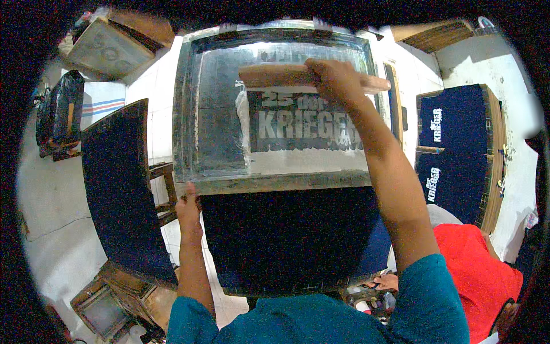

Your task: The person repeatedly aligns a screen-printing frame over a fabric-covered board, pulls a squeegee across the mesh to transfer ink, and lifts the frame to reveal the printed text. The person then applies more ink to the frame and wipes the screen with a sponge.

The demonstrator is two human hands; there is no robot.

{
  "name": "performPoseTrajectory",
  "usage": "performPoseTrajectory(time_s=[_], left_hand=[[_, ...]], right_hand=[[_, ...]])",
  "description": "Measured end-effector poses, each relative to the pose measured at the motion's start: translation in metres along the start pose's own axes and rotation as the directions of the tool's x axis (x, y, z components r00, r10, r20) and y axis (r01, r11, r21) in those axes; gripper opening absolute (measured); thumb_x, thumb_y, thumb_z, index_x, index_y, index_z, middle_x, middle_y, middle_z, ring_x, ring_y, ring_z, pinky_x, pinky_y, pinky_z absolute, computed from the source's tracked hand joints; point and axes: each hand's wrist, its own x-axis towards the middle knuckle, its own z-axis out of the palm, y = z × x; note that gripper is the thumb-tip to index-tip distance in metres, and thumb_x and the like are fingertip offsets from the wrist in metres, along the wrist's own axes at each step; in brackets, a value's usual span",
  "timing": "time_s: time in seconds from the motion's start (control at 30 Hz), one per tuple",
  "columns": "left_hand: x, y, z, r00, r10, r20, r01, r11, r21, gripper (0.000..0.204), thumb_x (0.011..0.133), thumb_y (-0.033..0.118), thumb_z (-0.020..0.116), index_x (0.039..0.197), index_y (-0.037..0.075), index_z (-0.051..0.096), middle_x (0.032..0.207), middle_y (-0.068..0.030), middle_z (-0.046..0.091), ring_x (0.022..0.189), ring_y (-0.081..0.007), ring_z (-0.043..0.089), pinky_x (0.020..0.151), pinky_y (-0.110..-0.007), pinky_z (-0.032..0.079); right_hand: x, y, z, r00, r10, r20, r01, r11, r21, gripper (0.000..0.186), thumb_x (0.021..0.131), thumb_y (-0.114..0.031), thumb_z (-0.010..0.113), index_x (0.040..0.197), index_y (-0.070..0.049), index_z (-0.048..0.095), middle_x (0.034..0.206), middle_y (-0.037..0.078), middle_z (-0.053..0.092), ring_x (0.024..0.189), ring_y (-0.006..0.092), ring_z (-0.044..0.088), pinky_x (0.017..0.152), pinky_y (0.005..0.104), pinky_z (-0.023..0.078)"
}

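My right hand (332,80) is closed on a long wooden squeegee (269,73), which lies across the upper part of a screen-printing screen. My left hand (189,209) grips the near left corner of the screen's frame (269,184). The mesh (217,114) shows pale stencilled lettering and a white band of what looks like ink along the lettering's left and lower sides. Dark navy fabric on a board (286,241) extends out toward me from beneath the screen; whatever lies directly under the screen is hidden.
Navy fabric boards stand at left (120,189) and right (470,143), the right ones bearing white prints. A black wrapped bundle (60,114) and grimy panels (106,49) sit back left, a wooden cabinet (103,304) lower left. Another person in red (470,269) is close at my right.
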Motion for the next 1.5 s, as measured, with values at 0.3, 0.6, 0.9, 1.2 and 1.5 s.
performPoseTrajectory(time_s=[0.3, 0.6, 0.9, 1.2, 1.5], left_hand=[[0.005, 0.004, 0.000, 0.997, -0.031, 0.075, 0.037, 0.996, -0.085, 0.056, 0.093, 0.057, 0.072, 0.113, 0.006, 0.063, 0.087, 0.0019, 0.063, 0.067, -0.0073, 0.050, 0.058, -0.025, 0.036], [0.013, 0.013, 0.006, 0.937, 0.308, -0.164, -0.251, 0.921, 0.297, 0.069, 0.091, 0.056, 0.074, 0.128, 0.000, 0.056, 0.106, -0.0099, 0.062, 0.089, -0.0208, 0.054, 0.080, -0.034, 0.043], [0.009, 0.147, 0.251, 0.343, 0.740, 0.579, -0.827, -0.055, 0.559, 0.114, 0.076, 0.070, 0.077, 0.161, 0.013, 0.026, 0.165, -0.0287, 0.019, 0.152, -0.0492, 0.016, 0.121, -0.066, 0.012], [0.002, 0.160, 0.328, 0.645, 0.509, 0.569, -0.656, -0.014, 0.755, 0.142, 0.058, 0.080, 0.081, 0.166, 0.019, 0.011, 0.169, -0.0275, -0.003, 0.155, -0.0516, -0.008, 0.119, -0.073, 0.000], [-0.017, 0.162, 0.344, 0.120, 0.342, 0.932, -0.960, -0.198, 0.196, 0.041, 0.086, 0.050, 0.076, 0.102, 0.012, 0.080, 0.157, -0.0154, 0.043, 0.150, -0.0472, 0.025, 0.123, -0.063, 0.014]], right_hand=[[-0.115, -0.069, -0.022, 0.996, 0.058, 0.065, -0.055, 0.998, -0.035, 0.022, 0.086, -0.013, 0.066, 0.108, -0.016, 0.068, 0.099, 0.008, 0.072, 0.097, 0.0316, 0.068, 0.085, 0.0491, 0.045], [-0.187, -0.112, -0.020, 0.994, 0.048, -0.102, -0.050, 0.999, -0.021, 0.027, 0.085, -0.011, 0.063, 0.111, -0.013, 0.068, 0.111, 0.006, 0.071, 0.100, 0.0264, 0.066, 0.086, 0.0459, 0.046], [-0.181, -0.114, -0.024, 0.993, 0.080, -0.086, -0.078, 0.997, 0.030, 0.025, 0.084, -0.010, 0.063, 0.109, -0.012, 0.069, 0.110, 0.005, 0.070, 0.102, 0.0258, 0.065, 0.088, 0.0443, 0.046], [-0.180, -0.113, -0.033, 0.993, 0.103, -0.062, -0.101, 0.994, 0.045, 0.027, 0.082, -0.007, 0.062, 0.108, -0.011, 0.070, 0.110, 0.006, 0.070, 0.103, 0.0246, 0.064, 0.088, 0.0440, 0.045], [-0.184, -0.111, -0.030, 0.990, 0.105, -0.095, -0.101, 0.994, 0.050, 0.022, 0.081, -0.013, 0.064, 0.103, -0.010, 0.069, 0.107, 0.007, 0.068, 0.104, 0.0255, 0.064, 0.086, 0.0446, 0.045]])
